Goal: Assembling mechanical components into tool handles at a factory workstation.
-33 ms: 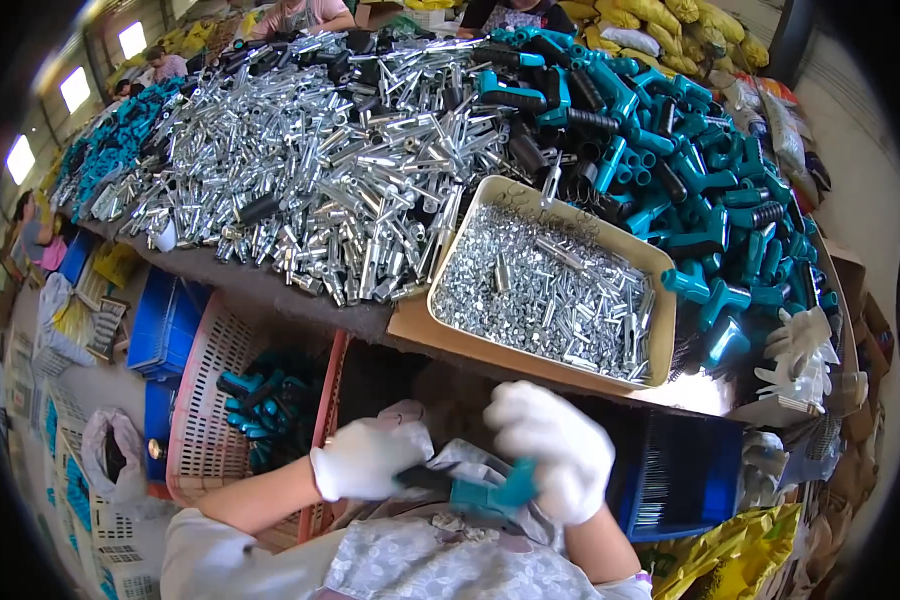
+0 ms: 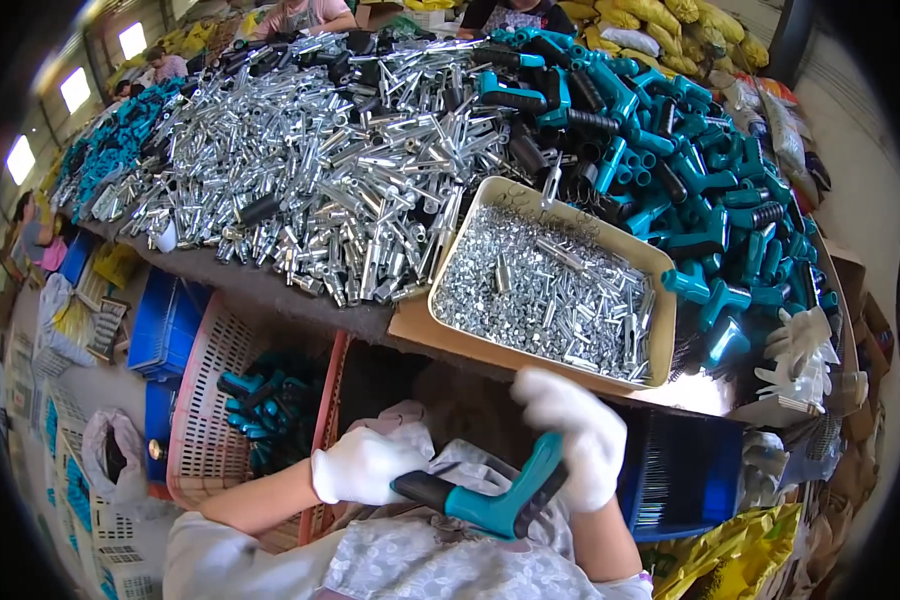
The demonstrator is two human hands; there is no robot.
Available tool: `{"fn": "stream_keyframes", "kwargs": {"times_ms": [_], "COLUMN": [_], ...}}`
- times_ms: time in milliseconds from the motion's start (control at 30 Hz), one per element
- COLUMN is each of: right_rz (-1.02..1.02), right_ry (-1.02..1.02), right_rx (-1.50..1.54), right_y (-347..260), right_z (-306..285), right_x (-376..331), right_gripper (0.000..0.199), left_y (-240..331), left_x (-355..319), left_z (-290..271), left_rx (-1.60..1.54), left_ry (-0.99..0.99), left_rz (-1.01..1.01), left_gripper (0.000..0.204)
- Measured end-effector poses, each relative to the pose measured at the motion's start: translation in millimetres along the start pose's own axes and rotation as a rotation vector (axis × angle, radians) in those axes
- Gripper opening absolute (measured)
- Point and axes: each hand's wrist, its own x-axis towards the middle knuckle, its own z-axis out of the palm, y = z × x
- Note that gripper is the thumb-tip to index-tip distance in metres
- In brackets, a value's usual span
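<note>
Low over my lap, my left hand (image 2: 368,466) is wrapped round the black end of a teal pistol-shaped tool body (image 2: 490,505). The tool lies tilted, its teal branch rising toward the right. My right hand (image 2: 580,440) is beside that branch, its palm side against or very close to it. Its fingers are smeared by motion, so their grip is unclear. Both hands wear white gloves. Beyond them, on the table edge, stands a cream tray (image 2: 540,352) full of small shiny metal parts.
A heap of metal rods and sleeves (image 2: 320,170) covers the table's left and middle. Teal tool bodies (image 2: 710,200) are piled at right, near loose white gloves (image 2: 800,360). Below stand a pink basket (image 2: 210,420) and a blue crate (image 2: 700,480). People (image 2: 305,15) sit across the table.
The teal tool body has swung so that its branch now points up and right, more in view. My right hand has shifted slightly right; my left hand stays nearly in place.
</note>
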Motion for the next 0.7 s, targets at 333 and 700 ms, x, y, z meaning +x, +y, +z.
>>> {"fn": "stream_keyframes", "kwargs": {"times_ms": [333,700], "right_rz": [-0.019,0.891], "right_ry": [0.252,-0.482], "right_rx": [-0.145,-0.028], "right_y": [1,72], "right_z": [3,-5], "right_x": [-5,-54], "right_gripper": [0.050,0.057], "left_y": [1,8], "left_x": [19,70], "left_z": [-6,-48], "left_rx": [-0.057,0.567], "left_ry": [0.128,-0.049], "left_rz": [-0.116,0.136], "left_gripper": [0.028,0.008]}}
